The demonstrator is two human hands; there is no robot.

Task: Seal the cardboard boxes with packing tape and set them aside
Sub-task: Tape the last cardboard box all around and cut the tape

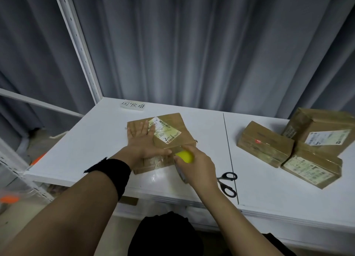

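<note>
Head view shows the left hand (pixel 143 138) lying flat on the cardboard box (pixel 182 127), fingers straight and close together, thumb stretched along the near edge. The right hand (pixel 197 167) has its fingers curled around a tape dispenser with yellow handle (pixel 185 157), which touches the near right corner of the box. The box sits on the left half of the white table (pixel 86 140). Black scissors (pixel 227 184) lie just beside the right hand. Three other boxes (pixel 265 143) stand grouped at the right, well apart.
</note>
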